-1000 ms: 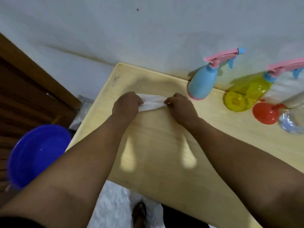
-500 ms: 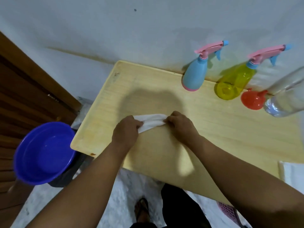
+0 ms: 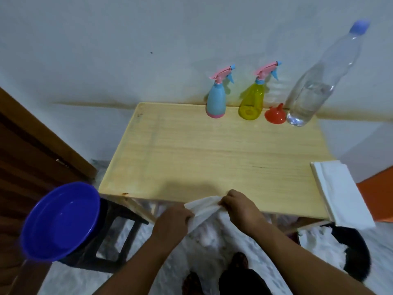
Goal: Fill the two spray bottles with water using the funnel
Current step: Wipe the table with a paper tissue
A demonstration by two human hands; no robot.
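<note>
A light blue spray bottle (image 3: pixel 216 99) and a yellow spray bottle (image 3: pixel 252 102), both with pink triggers, stand at the back of the wooden table (image 3: pixel 212 158) against the wall. A red funnel (image 3: pixel 275 116) lies mouth-down beside the yellow one. To its right stands a tall clear water bottle (image 3: pixel 312 90) with a blue cap, partly filled. My left hand (image 3: pixel 173 223) and my right hand (image 3: pixel 239 207) each grip an end of a white cloth (image 3: pixel 203 210) at the table's front edge.
A blue plastic basin (image 3: pixel 60 222) sits on a dark stool (image 3: pixel 114 237) left of the table. A folded white cloth (image 3: pixel 340 192) overhangs the table's right edge. A brown wooden door is at far left, a black object on the floor at right.
Both hands have drawn the white cloth across the table toward me, from near the back to the front edge. The view has pulled back, now showing the whole table and the water bottle.
</note>
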